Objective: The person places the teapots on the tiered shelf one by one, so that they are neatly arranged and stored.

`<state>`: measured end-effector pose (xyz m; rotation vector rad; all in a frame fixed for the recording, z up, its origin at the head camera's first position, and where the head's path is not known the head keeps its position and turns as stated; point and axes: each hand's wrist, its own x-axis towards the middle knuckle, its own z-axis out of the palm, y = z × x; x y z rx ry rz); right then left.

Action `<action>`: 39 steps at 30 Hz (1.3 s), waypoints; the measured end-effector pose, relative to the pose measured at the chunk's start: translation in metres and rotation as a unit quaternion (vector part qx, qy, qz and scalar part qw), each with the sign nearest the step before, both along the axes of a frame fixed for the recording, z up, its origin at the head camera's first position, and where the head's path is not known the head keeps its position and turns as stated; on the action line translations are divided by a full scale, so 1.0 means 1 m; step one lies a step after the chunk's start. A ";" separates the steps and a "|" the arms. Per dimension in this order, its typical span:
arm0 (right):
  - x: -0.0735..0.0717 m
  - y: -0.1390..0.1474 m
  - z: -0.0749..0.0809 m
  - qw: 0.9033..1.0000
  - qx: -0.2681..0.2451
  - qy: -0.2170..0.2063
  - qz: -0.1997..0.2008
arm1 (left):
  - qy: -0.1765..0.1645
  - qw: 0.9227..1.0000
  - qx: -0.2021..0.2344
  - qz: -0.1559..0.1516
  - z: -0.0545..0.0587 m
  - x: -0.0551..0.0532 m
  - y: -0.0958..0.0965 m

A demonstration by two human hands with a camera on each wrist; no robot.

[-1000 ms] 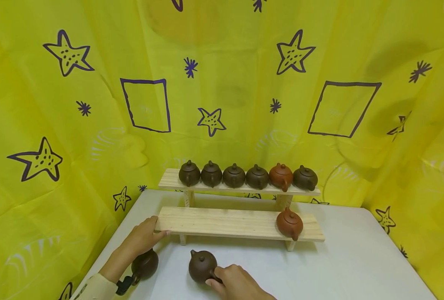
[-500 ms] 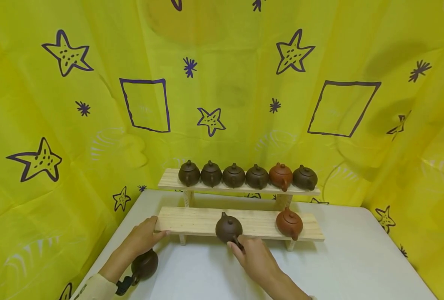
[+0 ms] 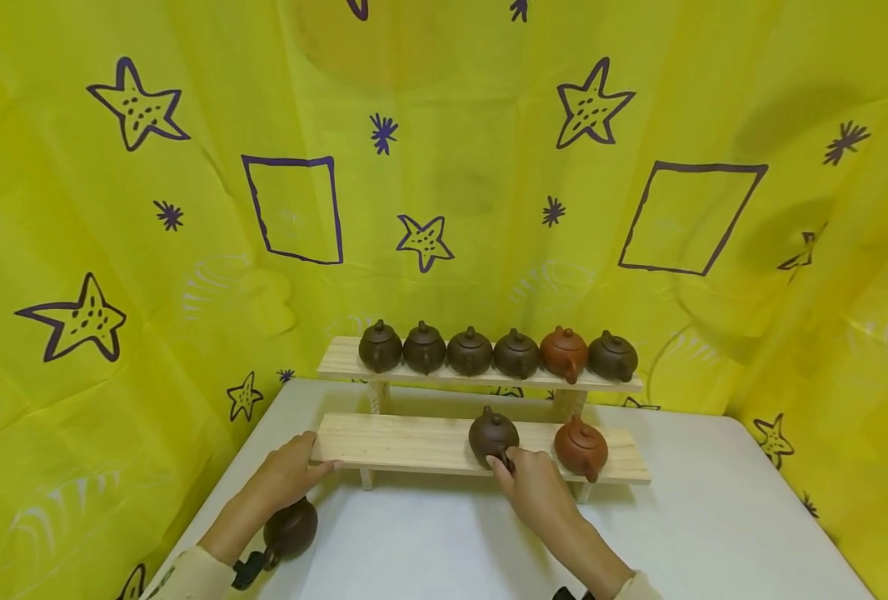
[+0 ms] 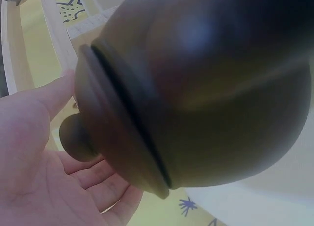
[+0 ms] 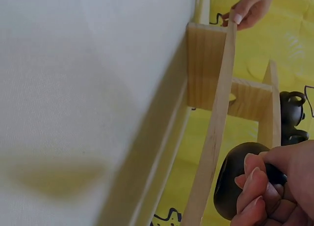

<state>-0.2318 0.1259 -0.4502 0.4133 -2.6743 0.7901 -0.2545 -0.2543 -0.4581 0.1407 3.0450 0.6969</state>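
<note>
My right hand (image 3: 537, 492) pinches the handle of a dark brown teapot (image 3: 492, 433) at the lower board of a two-tier wooden shelf (image 3: 399, 440). Left of a reddish-brown teapot (image 3: 579, 446), the held pot is upright, with a small gap between the two. Whether its base rests on the board, I cannot tell. My left hand (image 3: 285, 473) grips the left end of that lower board, thumb along the front edge. Under the left wrist stands another dark teapot (image 3: 294, 530), partly hidden by the arm; its lidded body (image 4: 211, 123) fills much of the left wrist view.
Several dark teapots (image 3: 469, 353) and one reddish teapot (image 3: 563, 353) line the upper board (image 3: 335, 358). The shelf stands on a white table (image 3: 714, 500). A yellow curtain (image 3: 474, 183) with star drawings hangs behind and at both sides.
My right hand has carried the dark teapot from low over the table up and rightward to the lower board, close to the reddish one. The left hand has stayed in place.
</note>
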 end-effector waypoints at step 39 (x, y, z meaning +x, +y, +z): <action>0.012 -0.021 -0.021 0.963 0.061 -0.247 0.086 | -0.004 1.000 -0.002 0.001 0.000 -0.003 0.001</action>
